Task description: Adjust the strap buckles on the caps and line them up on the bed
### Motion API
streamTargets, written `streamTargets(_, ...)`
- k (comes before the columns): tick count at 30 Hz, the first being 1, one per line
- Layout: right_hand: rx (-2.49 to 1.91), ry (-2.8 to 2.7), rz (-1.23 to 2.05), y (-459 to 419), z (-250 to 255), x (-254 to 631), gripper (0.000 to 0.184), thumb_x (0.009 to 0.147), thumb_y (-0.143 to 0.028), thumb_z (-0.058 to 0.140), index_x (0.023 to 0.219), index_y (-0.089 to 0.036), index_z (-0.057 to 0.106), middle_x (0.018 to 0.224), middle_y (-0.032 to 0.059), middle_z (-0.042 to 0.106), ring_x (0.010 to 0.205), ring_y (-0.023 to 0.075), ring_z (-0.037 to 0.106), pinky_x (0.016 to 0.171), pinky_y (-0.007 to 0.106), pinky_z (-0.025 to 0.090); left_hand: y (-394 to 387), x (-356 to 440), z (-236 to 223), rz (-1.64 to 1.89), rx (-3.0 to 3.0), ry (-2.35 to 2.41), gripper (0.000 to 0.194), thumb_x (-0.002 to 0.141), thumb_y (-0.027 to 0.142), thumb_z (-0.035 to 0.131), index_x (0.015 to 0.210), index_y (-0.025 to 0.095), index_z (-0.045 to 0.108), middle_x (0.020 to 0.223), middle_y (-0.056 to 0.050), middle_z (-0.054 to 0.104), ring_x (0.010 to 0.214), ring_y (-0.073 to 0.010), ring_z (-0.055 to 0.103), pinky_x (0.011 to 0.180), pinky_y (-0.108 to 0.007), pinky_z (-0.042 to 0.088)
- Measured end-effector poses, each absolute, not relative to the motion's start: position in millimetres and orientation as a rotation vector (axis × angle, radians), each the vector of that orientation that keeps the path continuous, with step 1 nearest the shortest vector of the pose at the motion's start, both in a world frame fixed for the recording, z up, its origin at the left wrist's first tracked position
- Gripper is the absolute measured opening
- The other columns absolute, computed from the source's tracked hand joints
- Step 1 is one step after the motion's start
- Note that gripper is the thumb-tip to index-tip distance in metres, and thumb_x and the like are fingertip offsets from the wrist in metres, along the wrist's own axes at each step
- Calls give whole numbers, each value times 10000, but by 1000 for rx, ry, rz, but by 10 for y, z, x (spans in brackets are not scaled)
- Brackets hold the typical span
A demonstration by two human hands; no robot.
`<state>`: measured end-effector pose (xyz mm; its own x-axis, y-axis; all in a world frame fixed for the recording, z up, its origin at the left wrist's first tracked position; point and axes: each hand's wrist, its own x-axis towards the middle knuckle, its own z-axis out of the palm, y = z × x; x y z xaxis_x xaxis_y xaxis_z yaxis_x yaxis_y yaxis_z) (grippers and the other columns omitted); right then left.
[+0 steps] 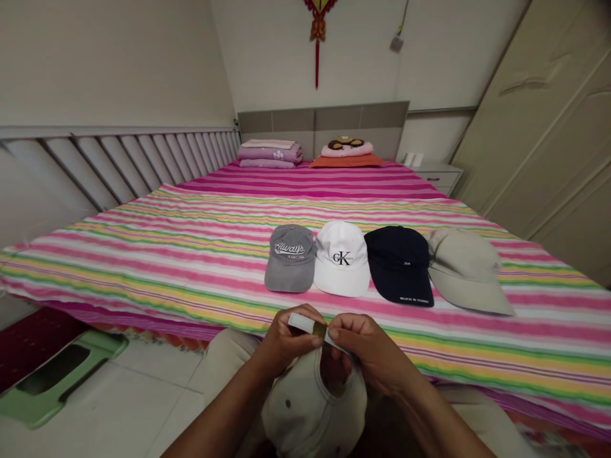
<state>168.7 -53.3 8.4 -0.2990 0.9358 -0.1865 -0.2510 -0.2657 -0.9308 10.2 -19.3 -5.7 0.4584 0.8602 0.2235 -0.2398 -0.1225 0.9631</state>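
Note:
A pale beige cap [312,407] hangs below my two hands, its back opening turned toward the bed. Across that opening runs its light strap [301,324] with a brass-coloured buckle [319,329]. My left hand [292,334] pinches the strap on the left of the buckle, fingers behind and thumb in front. On the other side, my right hand [360,346] grips the strap close against the buckle. Just beyond my hands, a grey cap [290,257], a white cap [342,259], a navy cap [400,264] and a beige cap [468,270] lie in a row.
The caps lie on a bed with a striped sheet [167,254]. Folded purple bedding [270,154] and a pink-and-orange stack [346,156] sit by the headboard [291,121]. A metal railing [143,159] runs along the left. A green stool [71,369] stands on the floor.

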Motion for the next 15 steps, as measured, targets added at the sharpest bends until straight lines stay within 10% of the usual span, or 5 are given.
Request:
streamTargets(10,-1019,-1050,1710,-538,54,1683,307,611,-395,698,579,-121,561,461,-25,561,317,35,406,345,176,247,-154,9,-114,992,1459,612,268,558,254,740,789,141,664,742,-32,577,663,-132,512,606,-238,388)
streamTargets(15,-1033,-1039,1721,-518,72,1690,270,629,-365,686,581,-131,558,446,-35,558,300,28,388,336,170,221,-64,-79,-10,756,1281,536,517,641,575,573,835,107,675,710,-67,596,620,-140,510,550,-242,382)
